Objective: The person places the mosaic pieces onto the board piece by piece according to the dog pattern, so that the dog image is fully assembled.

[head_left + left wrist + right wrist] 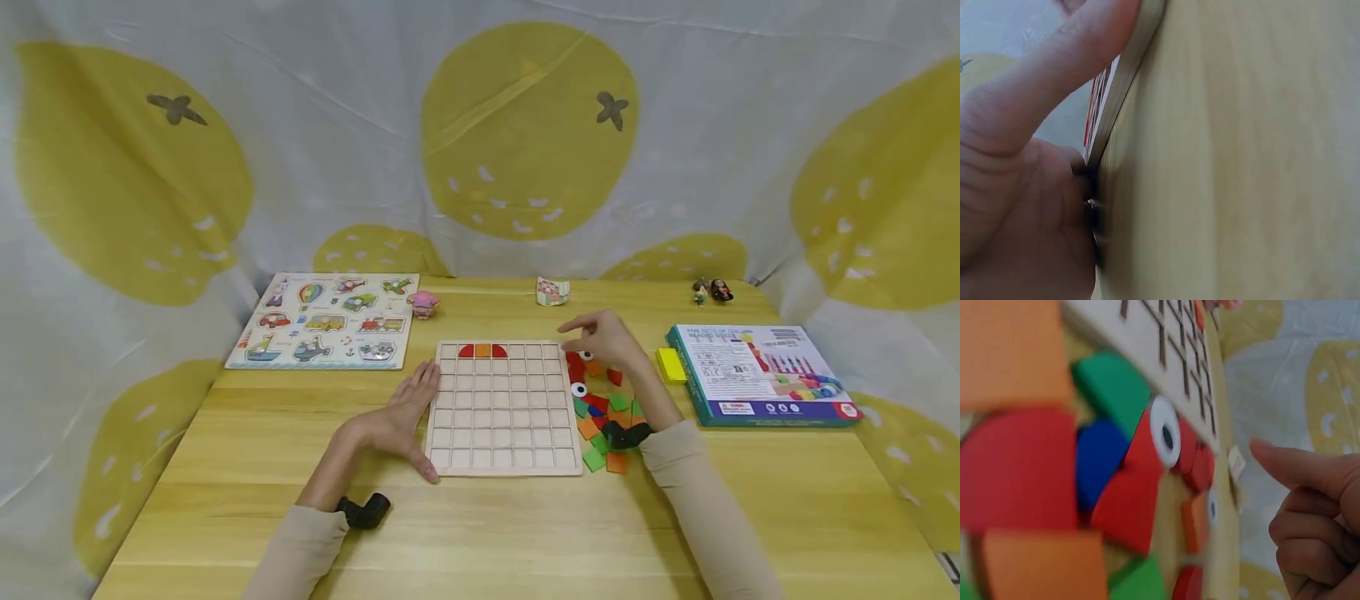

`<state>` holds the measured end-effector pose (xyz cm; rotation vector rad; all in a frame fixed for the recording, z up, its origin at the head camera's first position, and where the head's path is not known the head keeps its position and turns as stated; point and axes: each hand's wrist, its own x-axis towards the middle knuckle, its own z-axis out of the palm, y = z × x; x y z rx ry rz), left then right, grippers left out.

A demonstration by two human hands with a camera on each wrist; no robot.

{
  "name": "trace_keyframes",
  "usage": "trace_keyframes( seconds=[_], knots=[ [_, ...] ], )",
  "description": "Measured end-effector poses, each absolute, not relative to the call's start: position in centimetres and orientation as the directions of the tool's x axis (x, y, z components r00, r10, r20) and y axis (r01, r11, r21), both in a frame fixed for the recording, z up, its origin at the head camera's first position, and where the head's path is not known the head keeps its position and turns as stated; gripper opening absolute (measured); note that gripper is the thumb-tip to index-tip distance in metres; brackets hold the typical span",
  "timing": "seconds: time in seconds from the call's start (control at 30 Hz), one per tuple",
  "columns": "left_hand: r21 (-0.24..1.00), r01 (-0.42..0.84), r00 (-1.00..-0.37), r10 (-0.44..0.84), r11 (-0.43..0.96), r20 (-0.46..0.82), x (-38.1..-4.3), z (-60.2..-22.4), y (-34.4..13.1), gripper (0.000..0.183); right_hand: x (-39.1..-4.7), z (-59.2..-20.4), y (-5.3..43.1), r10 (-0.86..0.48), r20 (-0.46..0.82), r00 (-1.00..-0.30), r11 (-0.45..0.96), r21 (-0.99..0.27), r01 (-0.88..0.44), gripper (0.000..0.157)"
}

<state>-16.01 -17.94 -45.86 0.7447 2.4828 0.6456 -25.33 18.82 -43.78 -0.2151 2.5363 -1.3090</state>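
A wooden grid board [510,471] lies in front of me. Near the left of its top row sit an orange square [483,351] and two red curved pieces, one [467,352] on each side of it. My left hand [393,417] rests along the board's left edge, fingers spread and thumb at the near corner. Above the top right corner hovers my right hand [606,340], index finger extended with a gap to the thumb; nothing shows between them. Below it, loose coloured pieces [587,428] lie scattered, including a white eye piece [1165,431] and a blue piece [1099,459].
A picture puzzle [322,325] lies at the back left beside a pink figurine [423,304]. A small patterned card [552,292] is behind the board. At right are a yellow block [671,366], a boxed bead set [765,375] and small figurines [720,290].
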Motion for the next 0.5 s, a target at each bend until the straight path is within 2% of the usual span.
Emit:
trace_keyframes(
  seconds=[0.17,0.5],
  knots=[
    [0.544,0.387,-0.746,0.599,0.745,-0.29,-16.0,-45.7,-18.4,0.155,-25.0,-44.9,22.2,-0.164,-0.243,-0.956,0.667,-0.741,0.074,0.027],
    [0.537,0.415,-0.735,0.618,0.734,-0.277,-16.2,-46.0,-18.0,0.156,-26.0,-46.2,23.3,-0.102,-0.267,-0.958,0.632,-0.761,0.145,0.027]
  ],
)
